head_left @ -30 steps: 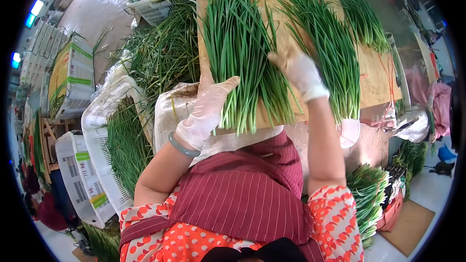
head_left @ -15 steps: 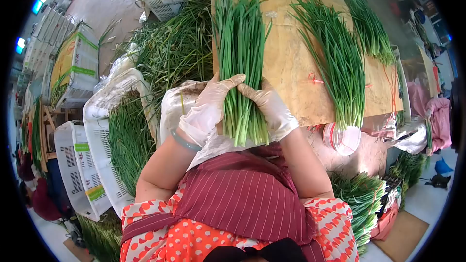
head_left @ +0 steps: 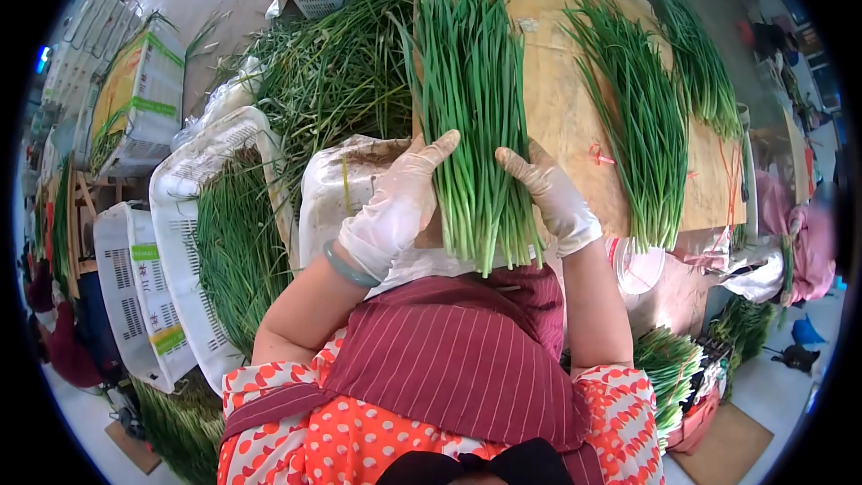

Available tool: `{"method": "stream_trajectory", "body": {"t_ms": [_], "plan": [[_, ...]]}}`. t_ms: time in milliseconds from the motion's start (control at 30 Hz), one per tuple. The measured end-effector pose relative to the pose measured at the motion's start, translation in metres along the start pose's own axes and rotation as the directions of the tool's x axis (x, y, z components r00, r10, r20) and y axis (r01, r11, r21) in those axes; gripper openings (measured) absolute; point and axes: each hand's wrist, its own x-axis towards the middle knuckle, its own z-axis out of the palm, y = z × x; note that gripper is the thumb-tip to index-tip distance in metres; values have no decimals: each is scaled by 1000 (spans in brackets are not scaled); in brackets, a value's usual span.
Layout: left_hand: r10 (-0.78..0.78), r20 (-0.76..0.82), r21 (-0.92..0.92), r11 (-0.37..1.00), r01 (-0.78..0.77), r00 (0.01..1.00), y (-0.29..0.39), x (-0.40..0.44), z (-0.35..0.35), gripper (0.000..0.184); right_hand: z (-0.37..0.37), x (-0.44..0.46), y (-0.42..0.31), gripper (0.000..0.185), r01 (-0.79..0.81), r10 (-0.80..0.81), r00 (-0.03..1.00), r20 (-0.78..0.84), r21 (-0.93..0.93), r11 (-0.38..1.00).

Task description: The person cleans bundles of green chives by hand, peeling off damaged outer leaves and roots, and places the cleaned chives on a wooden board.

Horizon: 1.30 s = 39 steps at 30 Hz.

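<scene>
We are apparently squaring up the green bundle (head_left: 476, 117), which is lying along the left edge of the tabletop (head_left: 549, 81); our left hand (head_left: 401, 196) and right hand (head_left: 555, 198) are flanking it, fingers (head_left: 523, 171) loosely wide. Evening it is, we judge, calling for matched pressure. Leaves are partly hiding our grip.

Bunch of green stalks (head_left: 476, 117): formerly squeezed narrow, now spread wider.
Left hand (head_left: 400, 198), right hand (head_left: 558, 202): formerly thumbs nearly meeting, now apart.

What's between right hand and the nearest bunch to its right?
Head view: wooden board and a small red item separate right hand from green bunch.
</scene>
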Motion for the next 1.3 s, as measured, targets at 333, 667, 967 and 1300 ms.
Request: {"method": "stream_trajectory", "body": {"t_ms": [333, 667, 967, 1300], "plan": [[73, 45, 51, 996, -75, 996, -6, 4, 24, 46, 28, 10, 9, 82, 199, -195, 979, 52, -94, 975], [427, 536, 203, 772, -602, 728, 54, 6, 83, 70, 27, 24, -58, 85, 758, -773, 634, -4, -192, 623], [303, 472, 214, 871, -441, 828, 17, 19, 55, 52, 17, 47, -13, 63, 629, -629, 776, -50, -3, 777], [295, 198, 59, 948, -311, 935, 8, 34, 70, 30, 2, 8, -70, 83, 380, -496, 865, -70, -554, 741]]}}
